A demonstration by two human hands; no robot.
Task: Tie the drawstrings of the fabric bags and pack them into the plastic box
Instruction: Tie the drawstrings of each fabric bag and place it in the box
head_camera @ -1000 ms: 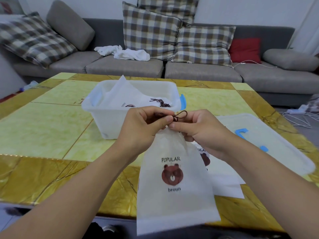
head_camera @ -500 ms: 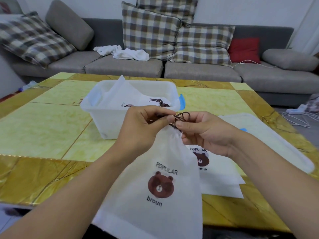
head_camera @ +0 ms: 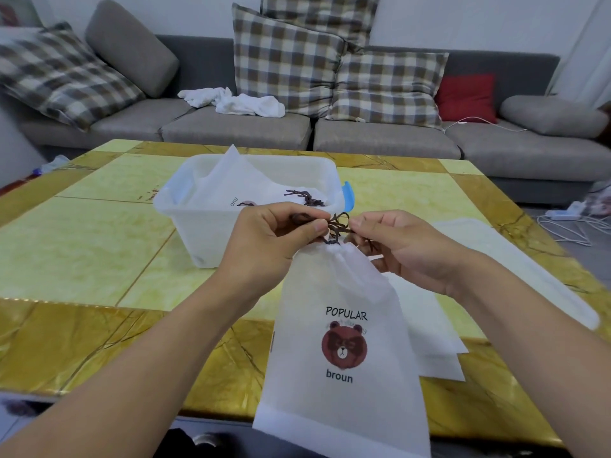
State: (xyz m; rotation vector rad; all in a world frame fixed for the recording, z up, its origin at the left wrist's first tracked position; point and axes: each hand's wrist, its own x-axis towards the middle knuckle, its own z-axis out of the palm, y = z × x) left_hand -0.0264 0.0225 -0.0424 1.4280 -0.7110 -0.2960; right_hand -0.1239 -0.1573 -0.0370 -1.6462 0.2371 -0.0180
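The white fabric bag with a brown bear picture (head_camera: 344, 342) hangs over the near edge of the shiny yellow table (head_camera: 99, 259), and a moment ago it swung off to one side; now it hangs straight down again. Its top is bunched shut. Just above it, the left hand (head_camera: 274, 239) pinches one end of the dark brown drawstring (head_camera: 337, 226) with its fingers (head_camera: 315, 231) pressed together on it. The right hand (head_camera: 400, 246) pinches the other end the same way. The two hands have pulled a little apart since before, and the string makes small loops between them, so the knot looks almost made but not pulled tight yet. Under the right arm, more flat white bags (head_camera: 433, 342) lie near the table's right edge, waiting for their turn. The clear plastic lid (head_camera: 515, 269) lies by them. Farther back, near the middle of the table, the see-through plastic box with blue clips (head_camera: 211, 239) already holds some tied white bags (head_camera: 251, 190) with brown strings on top.
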